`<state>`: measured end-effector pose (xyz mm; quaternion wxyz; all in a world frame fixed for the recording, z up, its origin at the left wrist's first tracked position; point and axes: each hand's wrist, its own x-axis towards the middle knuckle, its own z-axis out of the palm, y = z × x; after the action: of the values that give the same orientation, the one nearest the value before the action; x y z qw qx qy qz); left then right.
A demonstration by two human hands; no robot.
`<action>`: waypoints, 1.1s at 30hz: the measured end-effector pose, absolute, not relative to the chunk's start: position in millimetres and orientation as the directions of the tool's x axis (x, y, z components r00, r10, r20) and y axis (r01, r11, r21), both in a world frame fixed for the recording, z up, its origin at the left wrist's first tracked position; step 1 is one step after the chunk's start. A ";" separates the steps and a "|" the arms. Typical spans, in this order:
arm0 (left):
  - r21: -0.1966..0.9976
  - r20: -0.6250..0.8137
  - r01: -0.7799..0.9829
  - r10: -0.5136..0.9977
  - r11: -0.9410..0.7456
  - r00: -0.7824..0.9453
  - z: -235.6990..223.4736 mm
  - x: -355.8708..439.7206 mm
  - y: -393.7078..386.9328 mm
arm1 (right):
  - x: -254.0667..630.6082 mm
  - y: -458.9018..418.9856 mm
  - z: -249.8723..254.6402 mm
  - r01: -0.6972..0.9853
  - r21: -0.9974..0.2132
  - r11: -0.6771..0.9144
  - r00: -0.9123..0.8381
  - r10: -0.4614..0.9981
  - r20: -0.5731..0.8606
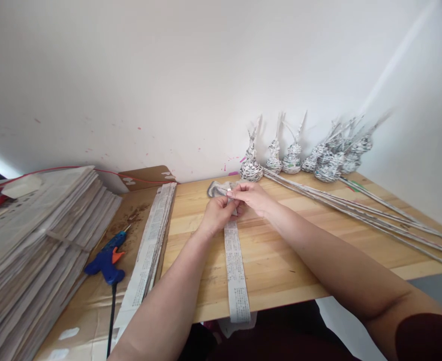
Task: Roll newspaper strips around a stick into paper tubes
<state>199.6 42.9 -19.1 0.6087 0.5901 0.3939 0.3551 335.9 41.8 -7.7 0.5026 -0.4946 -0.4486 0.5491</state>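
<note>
A long newspaper strip [236, 268] lies on the wooden table, its near end hanging just over the front edge. At the strip's far end my left hand [220, 213] is closed, thumb and fingers pinching the paper. My right hand [251, 197] meets it there, fingertips pressed together on the same end of the strip. A small white bit shows between the fingertips; what it is I cannot make out. Just behind the hands lies a crumpled grey patterned cloth [216, 189].
Several woven newspaper gourds [251, 168] stand along the wall. Long rolled paper sticks [341, 203] lie at right. On the left are a stack of newspapers [74, 225], a blue glue gun [106, 263] on cardboard, and a pile of cut strips [149, 240].
</note>
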 end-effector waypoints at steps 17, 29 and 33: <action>0.990 -0.131 0.030 0.844 0.136 0.521 -15.2 198.1 41.0 | 339.1 40.8 -6.3 -0.135 -0.984 -0.113 -0.120 0.988 -0.097; 0.974 -0.178 -0.011 0.801 0.224 0.572 -12.5 195.3 40.6 | 346.3 35.9 0.5 -0.115 -0.991 -0.072 -0.354 0.935 -0.027; 0.968 -0.198 -0.025 0.815 0.251 0.544 -12.9 198.2 38.9 | 344.8 38.8 -3.2 -0.110 -0.990 -0.089 -0.236 0.970 -0.061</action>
<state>198.2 38.9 -12.9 0.6987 0.5329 0.3708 0.3008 344.8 38.8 -3.2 0.4480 -0.4260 -0.5049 0.6024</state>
